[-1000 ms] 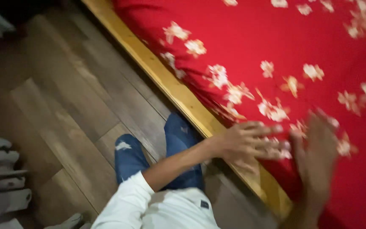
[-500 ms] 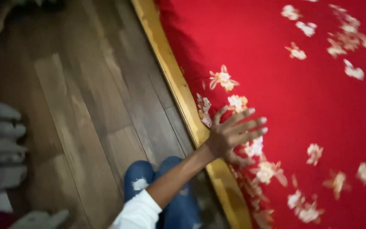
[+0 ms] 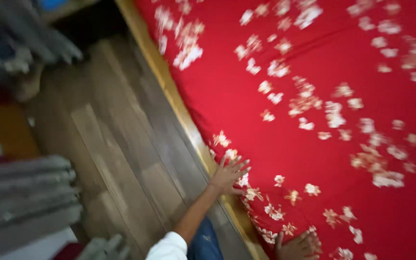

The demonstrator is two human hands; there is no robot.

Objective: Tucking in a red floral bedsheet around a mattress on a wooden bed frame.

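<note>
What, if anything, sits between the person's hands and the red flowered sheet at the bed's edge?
Nothing visible. The left hand lies flat, fingers spread, directly on the red flowered sheet beside the wooden bed frame. The right hand, partly cut off at the picture's bottom, also rests on the sheet.

A dark wood plank floor [image 3: 121,144] ran alongside a yellowish wooden bed frame [image 3: 169,91]. At the left edge lay a stack of folded grey cloth [image 3: 25,192], blurred. Above it an orange-brown surface [image 3: 10,130] showed, and in the upper left corner stood a blurred heap of grey things [image 3: 20,38], too smeared to tell apart.
</note>
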